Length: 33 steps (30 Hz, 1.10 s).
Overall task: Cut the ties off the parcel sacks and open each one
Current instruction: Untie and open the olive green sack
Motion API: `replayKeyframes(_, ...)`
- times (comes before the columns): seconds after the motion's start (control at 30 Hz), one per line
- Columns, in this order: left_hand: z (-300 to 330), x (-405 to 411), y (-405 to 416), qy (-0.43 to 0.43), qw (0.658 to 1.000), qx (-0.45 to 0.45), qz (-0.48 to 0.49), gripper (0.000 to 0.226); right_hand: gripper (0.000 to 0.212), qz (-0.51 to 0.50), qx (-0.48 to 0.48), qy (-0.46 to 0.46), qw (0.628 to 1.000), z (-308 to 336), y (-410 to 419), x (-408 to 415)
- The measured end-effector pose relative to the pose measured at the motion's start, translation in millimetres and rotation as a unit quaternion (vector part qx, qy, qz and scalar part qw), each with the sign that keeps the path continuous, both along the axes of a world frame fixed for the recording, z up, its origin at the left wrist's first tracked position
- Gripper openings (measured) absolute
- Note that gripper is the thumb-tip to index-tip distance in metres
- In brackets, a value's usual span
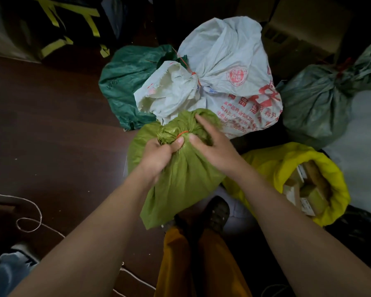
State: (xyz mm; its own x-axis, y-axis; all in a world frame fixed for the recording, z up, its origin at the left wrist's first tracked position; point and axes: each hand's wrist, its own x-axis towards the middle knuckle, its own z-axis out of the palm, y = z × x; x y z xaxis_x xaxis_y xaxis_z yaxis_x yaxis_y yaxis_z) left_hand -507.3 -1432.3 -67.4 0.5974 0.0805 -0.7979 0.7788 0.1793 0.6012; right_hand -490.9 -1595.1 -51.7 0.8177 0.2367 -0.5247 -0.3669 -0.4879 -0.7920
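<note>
Left hand (159,155) grips the olive-green sack (180,179) neck just below the red tie (183,133); right hand (212,146), fingers spread, presses alongside, equally near.

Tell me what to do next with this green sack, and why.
Probably cut the red tie: it is still wound round the neck of the green sack, the left hand grips the neck just below it, and the right hand rests alongside. No cutter shows.
</note>
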Motion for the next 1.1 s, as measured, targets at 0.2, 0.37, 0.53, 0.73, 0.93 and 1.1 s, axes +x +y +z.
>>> replayKeyframes(0.2, 14.0, 15.9, 17.6, -0.032, 0.998, -0.049, -0.037, 0.028, 0.097, 0.011, 0.000, 0.019, 1.000, 1.5, 12.9, 20.3)
replayKeyframes(0.37, 22.4, 26.7, 22.5, -0.011, 0.997, -0.042, -0.057, 0.047, 0.069, 0.019, -0.036, 0.006, 0.999, 1.8, 18.8, 35.9)
replayKeyframes(0.53, 21.2, 38.2, 18.5, -0.071, 0.986, 0.106, -0.110, 0.075, 0.062, 0.031, -0.045, 0.010, 0.998, -2.7, 15.0, 48.2)
replayKeyframes(0.73, 17.7, 73.8, 30.6, -0.174, 0.931, 0.053, -0.316, 0.107, 0.059, 0.018, 0.011, 0.056, 0.998, -15.0, 2.1, 69.7)
replayKeyframes(0.93, 10.2, 114.5, 16.0, -0.227, 0.885, 0.156, -0.374, 0.083, 0.043, 0.023, 0.043, 0.099, 0.994, -28.4, -15.7, 106.3)
replayKeyframes(1.1, 6.0, 138.4, -5.2, -0.234, 0.870, 0.244, -0.359, 0.041, 0.043, 0.069, 0.002, 0.082, 0.994, -21.3, -34.2, 139.2)
